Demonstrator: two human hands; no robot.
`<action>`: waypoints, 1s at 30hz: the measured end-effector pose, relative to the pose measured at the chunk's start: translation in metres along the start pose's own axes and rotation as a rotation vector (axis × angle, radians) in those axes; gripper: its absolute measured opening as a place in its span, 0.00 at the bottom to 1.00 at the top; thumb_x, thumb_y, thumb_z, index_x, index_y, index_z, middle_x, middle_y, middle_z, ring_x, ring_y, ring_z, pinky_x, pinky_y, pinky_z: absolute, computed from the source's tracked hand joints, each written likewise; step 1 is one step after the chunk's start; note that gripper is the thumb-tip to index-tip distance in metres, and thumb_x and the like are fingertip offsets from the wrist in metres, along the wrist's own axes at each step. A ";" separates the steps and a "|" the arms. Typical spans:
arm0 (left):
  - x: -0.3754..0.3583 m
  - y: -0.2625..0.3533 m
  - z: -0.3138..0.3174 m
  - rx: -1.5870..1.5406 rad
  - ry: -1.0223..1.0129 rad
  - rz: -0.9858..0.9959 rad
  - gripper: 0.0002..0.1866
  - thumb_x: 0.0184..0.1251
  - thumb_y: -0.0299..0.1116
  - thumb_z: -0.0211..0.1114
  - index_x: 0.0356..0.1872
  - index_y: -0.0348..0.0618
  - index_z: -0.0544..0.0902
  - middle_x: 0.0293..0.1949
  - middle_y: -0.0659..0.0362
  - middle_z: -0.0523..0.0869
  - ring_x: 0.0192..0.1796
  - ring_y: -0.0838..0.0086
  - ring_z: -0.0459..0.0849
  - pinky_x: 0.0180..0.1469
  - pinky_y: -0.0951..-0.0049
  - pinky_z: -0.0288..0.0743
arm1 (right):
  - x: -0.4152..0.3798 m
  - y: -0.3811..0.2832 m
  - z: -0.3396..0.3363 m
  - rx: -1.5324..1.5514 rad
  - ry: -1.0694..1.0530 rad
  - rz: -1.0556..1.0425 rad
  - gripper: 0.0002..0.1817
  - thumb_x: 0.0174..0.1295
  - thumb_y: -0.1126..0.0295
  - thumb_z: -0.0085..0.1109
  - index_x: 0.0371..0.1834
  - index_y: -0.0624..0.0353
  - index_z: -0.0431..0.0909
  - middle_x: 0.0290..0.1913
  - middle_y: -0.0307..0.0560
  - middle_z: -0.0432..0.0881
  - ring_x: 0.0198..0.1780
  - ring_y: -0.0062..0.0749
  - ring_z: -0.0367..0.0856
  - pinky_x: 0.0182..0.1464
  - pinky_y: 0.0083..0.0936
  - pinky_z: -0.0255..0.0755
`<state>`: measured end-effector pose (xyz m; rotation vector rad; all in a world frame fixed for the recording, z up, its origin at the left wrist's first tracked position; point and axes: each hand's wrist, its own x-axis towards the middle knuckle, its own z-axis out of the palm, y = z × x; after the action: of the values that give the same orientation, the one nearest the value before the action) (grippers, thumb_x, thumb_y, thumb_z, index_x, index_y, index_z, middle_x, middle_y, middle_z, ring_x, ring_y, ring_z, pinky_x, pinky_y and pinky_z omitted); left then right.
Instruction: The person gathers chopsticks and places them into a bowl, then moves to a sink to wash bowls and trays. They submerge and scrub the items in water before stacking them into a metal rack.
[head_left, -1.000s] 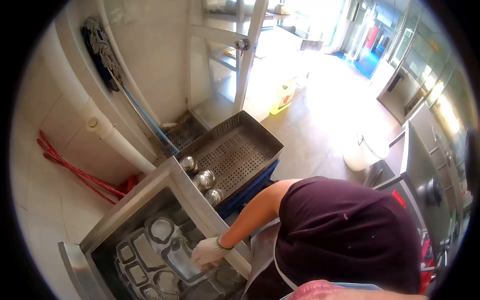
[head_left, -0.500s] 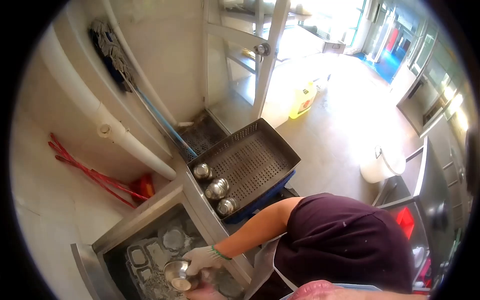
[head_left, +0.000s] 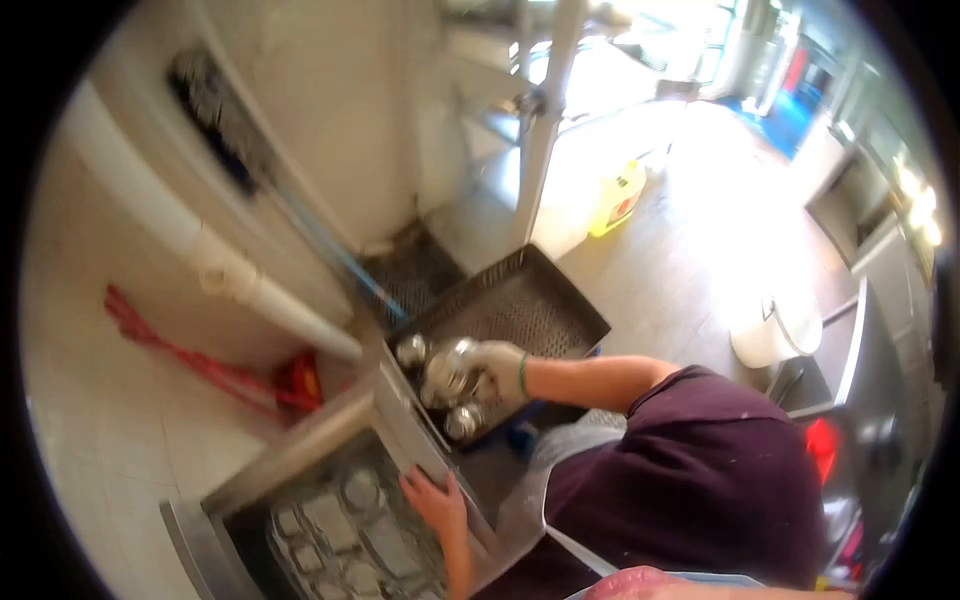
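Metal bowl is held in grip of gloved R hand, at near end of holed tray, btwn 2 other bowls; L hand, spread, is rested on sink rim. Yellow jug & white bucket are seen beyond.

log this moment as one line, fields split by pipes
right hand: gloved, at bowls in tray, grip unclear | left hand: bare, on sink rim | view: blurred
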<state>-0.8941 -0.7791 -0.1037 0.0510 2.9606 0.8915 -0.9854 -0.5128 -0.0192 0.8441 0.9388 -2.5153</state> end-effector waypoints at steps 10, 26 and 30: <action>-0.010 0.007 0.001 0.017 0.131 -0.006 0.37 0.54 0.50 0.66 0.64 0.45 0.67 0.59 0.38 0.64 0.57 0.44 0.69 0.57 0.55 0.68 | 0.095 0.057 -0.129 -0.239 0.494 0.160 0.16 0.63 0.54 0.52 0.25 0.53 0.69 0.19 0.37 0.62 0.15 0.19 0.59 0.14 0.20 0.51; 0.008 0.005 -0.004 -0.038 0.034 -0.145 0.33 0.51 0.44 0.67 0.60 0.44 0.71 0.59 0.39 0.66 0.54 0.46 0.73 0.55 0.57 0.70 | 0.239 0.169 -0.077 -1.452 0.147 0.489 0.29 0.61 0.58 0.54 0.61 0.66 0.67 0.51 0.52 0.79 0.43 0.39 0.84 0.49 0.34 0.78; -0.001 0.002 -0.004 -0.074 0.090 -0.102 0.32 0.51 0.44 0.68 0.60 0.47 0.71 0.60 0.41 0.67 0.54 0.47 0.73 0.55 0.58 0.69 | 0.241 0.194 -0.102 -1.578 0.008 0.326 0.27 0.63 0.60 0.53 0.61 0.65 0.67 0.52 0.49 0.78 0.45 0.35 0.82 0.49 0.30 0.76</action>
<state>-0.8931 -0.7799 -0.0989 -0.1447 2.9767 1.0141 -1.0353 -0.6072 -0.3264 0.3483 1.9995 -0.8740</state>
